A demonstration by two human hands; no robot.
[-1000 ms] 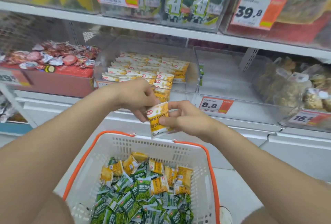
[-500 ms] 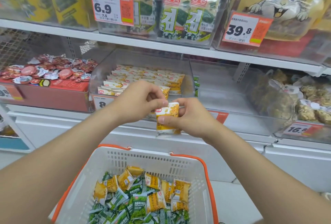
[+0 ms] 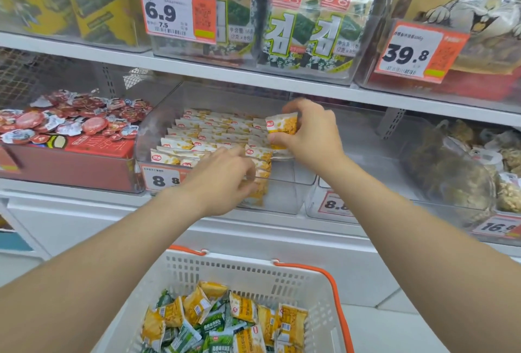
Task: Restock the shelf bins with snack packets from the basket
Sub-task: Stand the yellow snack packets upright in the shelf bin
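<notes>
We are pinching one yellow packet (image 3: 282, 126) in our right hand (image 3: 310, 137) at the bin (image 3: 282, 201) right edge, left hand (image 3: 222, 180) touching front-row packets (image 3: 169, 156), grip unclear.

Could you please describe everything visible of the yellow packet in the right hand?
The small yellow-and-white glossy film snack packet looks sealed, with a round red logo at its upper left corner. It is roughly upright, slightly tilted, pinched between thumb and fingers of the right hand, over the right side of the clear plastic shelf bin, above rows of matching packets. The thumb covers part of its lower half.
</notes>
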